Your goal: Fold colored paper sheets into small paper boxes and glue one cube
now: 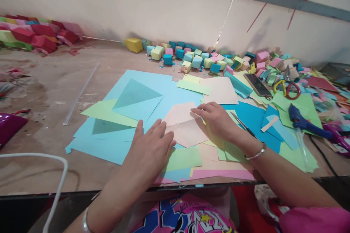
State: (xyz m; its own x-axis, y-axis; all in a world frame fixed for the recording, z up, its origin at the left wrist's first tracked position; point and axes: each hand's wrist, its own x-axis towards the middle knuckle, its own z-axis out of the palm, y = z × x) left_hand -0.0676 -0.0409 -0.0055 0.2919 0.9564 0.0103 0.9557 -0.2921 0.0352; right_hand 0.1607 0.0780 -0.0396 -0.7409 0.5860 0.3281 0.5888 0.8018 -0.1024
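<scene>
A pale pink sheet of paper (pixel 188 131) with a crease across it lies in front of me, in the middle of the table. My left hand (pixel 153 145) rests palm down at its left edge, fingers stretched out and spread. At the sheet's upper right edge, my right hand (pixel 214 118) has its fingers bent together on the paper; the thumb is mostly hidden. Light blue sheets (pixel 147 80) spread out beyond and left of my hands. A folded light green sheet (pixel 109 113) and a folded blue piece (pixel 136 98) stand partly raised on them.
Small coloured paper boxes (pixel 197 62) line the wall. To the right are a phone (pixel 257 84), scissors (pixel 288 89), a blue-and-purple glue gun (pixel 308 122) and paper scraps. A clear glue stick (pixel 82 93) lies left; a white cable (pixel 64 174) crosses the front left edge.
</scene>
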